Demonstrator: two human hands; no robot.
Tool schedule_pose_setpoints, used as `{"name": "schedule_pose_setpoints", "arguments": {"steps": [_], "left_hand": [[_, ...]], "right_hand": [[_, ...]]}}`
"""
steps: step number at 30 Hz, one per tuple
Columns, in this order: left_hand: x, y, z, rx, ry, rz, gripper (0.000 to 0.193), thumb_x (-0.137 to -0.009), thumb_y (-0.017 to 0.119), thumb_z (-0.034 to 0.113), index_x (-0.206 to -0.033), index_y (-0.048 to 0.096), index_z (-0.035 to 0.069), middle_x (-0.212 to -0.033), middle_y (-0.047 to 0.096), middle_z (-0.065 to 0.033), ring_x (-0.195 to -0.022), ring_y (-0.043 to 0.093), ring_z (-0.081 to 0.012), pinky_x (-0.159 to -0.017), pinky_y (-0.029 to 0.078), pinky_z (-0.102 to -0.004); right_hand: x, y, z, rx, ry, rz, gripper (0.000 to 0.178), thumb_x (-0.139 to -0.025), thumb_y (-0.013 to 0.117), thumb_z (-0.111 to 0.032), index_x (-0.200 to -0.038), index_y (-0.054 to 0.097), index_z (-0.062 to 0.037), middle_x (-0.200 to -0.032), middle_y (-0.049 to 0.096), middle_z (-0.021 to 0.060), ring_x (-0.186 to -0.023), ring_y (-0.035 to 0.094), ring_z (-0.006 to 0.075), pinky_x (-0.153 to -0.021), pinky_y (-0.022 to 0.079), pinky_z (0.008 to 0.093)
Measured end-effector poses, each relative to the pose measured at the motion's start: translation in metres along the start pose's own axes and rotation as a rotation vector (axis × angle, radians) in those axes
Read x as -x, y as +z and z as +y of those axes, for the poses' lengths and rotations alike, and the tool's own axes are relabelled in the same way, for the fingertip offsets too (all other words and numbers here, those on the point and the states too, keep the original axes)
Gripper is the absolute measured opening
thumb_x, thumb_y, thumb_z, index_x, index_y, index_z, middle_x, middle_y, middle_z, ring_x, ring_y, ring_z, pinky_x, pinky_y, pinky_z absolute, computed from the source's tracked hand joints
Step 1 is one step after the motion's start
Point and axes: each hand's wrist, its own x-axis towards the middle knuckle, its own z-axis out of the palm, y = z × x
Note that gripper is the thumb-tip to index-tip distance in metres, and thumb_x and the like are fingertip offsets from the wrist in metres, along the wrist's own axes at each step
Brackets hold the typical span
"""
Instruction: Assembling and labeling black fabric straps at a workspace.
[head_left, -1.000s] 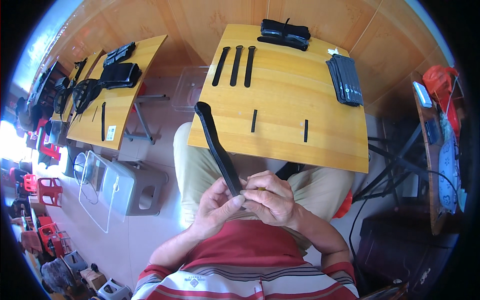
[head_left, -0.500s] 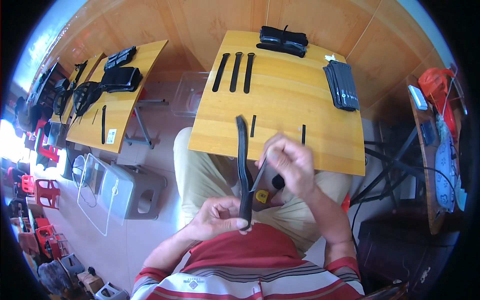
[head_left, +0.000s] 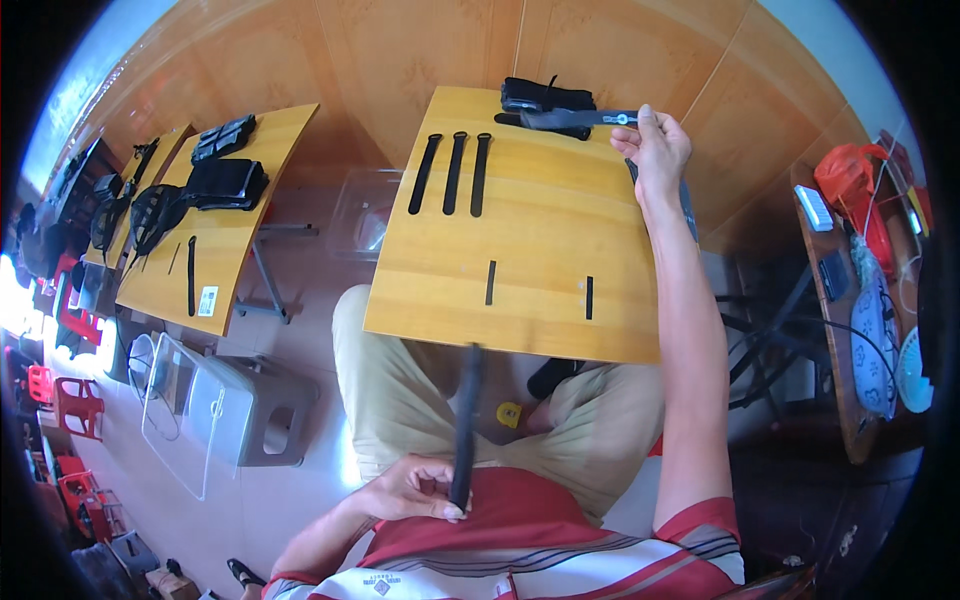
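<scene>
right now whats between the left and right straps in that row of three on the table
In the head view, the middle strap lies between the left strap and the right strap, with yellow tabletop showing in the gaps.

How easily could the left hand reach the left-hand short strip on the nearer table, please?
Probably yes: nothing covers that short strip, though the left hand holds a long black strap.
</scene>
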Motion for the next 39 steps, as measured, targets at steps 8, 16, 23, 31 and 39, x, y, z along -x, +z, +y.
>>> {"name": "schedule_pose_setpoints", "arguments": {"steps": [8, 16, 23, 31, 39], "left_hand": [[0.001, -0.017, -0.008, 0.046, 0.057, 0.127, 0.024, -0.086, 0.076, -0.001, -0.108, 0.067, -0.001, -0.097, 0.071, -0.0077, -0.089, 0.067, -0.0139, -0.082, 0.054, -0.0264], [-0.001, -0.026, -0.013, 0.094, 0.028, 0.223, 0.023, -0.082, 0.079, 0.001, -0.103, 0.068, -0.002, -0.093, 0.071, -0.0104, -0.085, 0.068, -0.0179, -0.079, 0.054, -0.0295], [-0.012, -0.033, -0.011, 0.096, 0.027, 0.174, 0.022, -0.086, 0.075, -0.001, -0.107, 0.067, 0.0, -0.099, 0.072, -0.0076, -0.091, 0.068, -0.0138, -0.083, 0.055, -0.0275], [-0.015, -0.037, -0.011, 0.101, 0.023, 0.197, 0.024, -0.085, 0.077, -0.002, -0.107, 0.068, 0.0, -0.099, 0.072, -0.007, -0.09, 0.068, -0.0127, -0.083, 0.055, -0.0268], [-0.02, -0.033, -0.004, 0.102, 0.033, 0.214, 0.024, -0.084, 0.077, -0.003, -0.106, 0.068, 0.0, -0.099, 0.072, -0.0066, -0.09, 0.068, -0.0122, -0.083, 0.055, -0.0263]], "right_hand": [[0.043, 0.011, 0.084, 0.732, -0.477, -0.359, 0.016, -0.096, 0.062, -0.018, -0.094, 0.065, -0.0032, -0.083, 0.07, 0.0143, -0.078, 0.07, 0.0315, -0.071, 0.055, 0.0415], [0.081, 0.014, 0.131, 0.962, -0.544, -0.609, 0.016, -0.094, 0.062, -0.018, -0.088, 0.059, -0.0036, -0.083, 0.067, 0.0165, -0.082, 0.066, 0.0368, -0.07, 0.052, 0.0493], [0.079, 0.021, 0.133, 0.972, -0.58, -0.631, 0.019, -0.094, 0.064, -0.023, -0.088, 0.06, -0.0051, -0.084, 0.068, 0.0135, -0.086, 0.065, 0.0334, -0.073, 0.053, 0.0459], [0.073, 0.024, 0.131, 0.884, -0.476, -0.679, 0.031, -0.094, 0.064, -0.035, -0.102, 0.068, -0.0055, -0.1, 0.07, 0.0144, -0.097, 0.064, 0.033, -0.084, 0.052, 0.0437], [0.06, 0.027, 0.149, 1.06, -0.42, -0.717, 0.045, -0.095, 0.061, -0.039, -0.116, 0.068, 0.0002, -0.135, 0.061, 0.0179, -0.131, 0.052, 0.0338, -0.107, 0.044, 0.0416]]}}
